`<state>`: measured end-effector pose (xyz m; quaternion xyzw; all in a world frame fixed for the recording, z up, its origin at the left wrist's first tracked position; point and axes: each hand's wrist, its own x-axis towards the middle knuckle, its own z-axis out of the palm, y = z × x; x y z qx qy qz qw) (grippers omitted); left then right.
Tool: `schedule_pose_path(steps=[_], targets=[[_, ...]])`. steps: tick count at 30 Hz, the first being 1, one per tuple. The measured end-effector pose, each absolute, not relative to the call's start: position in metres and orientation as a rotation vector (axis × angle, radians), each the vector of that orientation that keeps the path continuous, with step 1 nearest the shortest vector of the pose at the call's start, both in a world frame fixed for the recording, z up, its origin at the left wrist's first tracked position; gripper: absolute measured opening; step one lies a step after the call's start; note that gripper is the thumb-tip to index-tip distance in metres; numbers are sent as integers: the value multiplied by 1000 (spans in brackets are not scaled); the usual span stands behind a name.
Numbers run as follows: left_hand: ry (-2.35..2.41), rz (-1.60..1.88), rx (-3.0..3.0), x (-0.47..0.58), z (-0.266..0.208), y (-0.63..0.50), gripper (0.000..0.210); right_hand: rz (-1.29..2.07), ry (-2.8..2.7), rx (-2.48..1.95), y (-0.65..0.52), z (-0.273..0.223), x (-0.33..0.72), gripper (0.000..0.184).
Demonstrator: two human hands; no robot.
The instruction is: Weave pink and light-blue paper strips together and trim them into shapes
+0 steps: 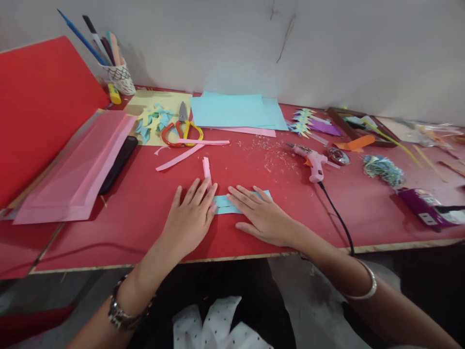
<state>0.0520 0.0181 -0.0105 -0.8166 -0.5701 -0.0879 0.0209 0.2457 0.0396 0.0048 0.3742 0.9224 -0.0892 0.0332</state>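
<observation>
Two light-blue paper strips (pixel 225 205) lie side by side near the front of the red table. My left hand (pixel 192 211) rests flat at their left end, fingers stretched out, covering part of them. On their right half lies my right hand (pixel 259 213), palm down with its fingers spread. Just beyond my left fingertips is a short folded pink paper strip (pixel 207 169); whether the fingers touch it is hard to tell. Farther back, two long pink paper strips (pixel 181 157) lie by the scissors (pixel 183 127) with red and yellow handles.
A pink glue gun (pixel 312 161) with a black cord lies right of my hands. Light-blue sheets (pixel 232 111) and cut paper pieces (pixel 154 121) lie at the back. Pink sheets (pixel 72 169) and a pen cup (pixel 121 77) stand left. A purple power strip (pixel 423 206) is far right.
</observation>
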Motion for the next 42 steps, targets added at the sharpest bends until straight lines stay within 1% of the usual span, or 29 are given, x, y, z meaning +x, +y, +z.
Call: schedule_pose_path(steps=[4,7,9,16,18,20,22,24,28,32,35,38,40,42], targets=[[-1544,-408,-2571,39,-9,8,46,-272,2825,1138,39,5,245,58],[-1344,-425,-2715,31,-8,0,44,-281,2819,1152,38,6,244,57],[-1299,-418,-2794,29,-7,-2,42,-296,2830,1165,38,7,244,57],[-1612,-188,-2852,39,12,22,30,-416,2924,1200,37,6,246,55],[-1669,-119,-2831,43,16,27,24,-523,3004,1351,39,4,247,50],[-1704,-95,-2780,46,18,29,18,-587,3050,1607,43,1,249,42],[-1716,-94,-2737,48,19,29,14,-522,3022,1791,47,1,251,35],[-1724,-94,-2717,50,20,29,12,-407,2939,1808,50,3,251,29],[-1778,-35,-2720,51,24,32,16,-377,2773,1764,55,13,249,23],[-1807,-56,-2712,52,26,33,17,-480,2781,1809,57,23,246,17],[-1832,-108,-2677,53,26,31,22,-585,2777,1902,58,33,246,18],[-1874,-95,-2638,55,26,29,24,-570,2808,1853,61,45,247,19],[-1919,-75,-2619,57,27,29,25,-651,2832,1782,64,52,248,21],[-1950,-61,-2610,58,29,30,30,-808,2848,1743,67,57,249,20]])
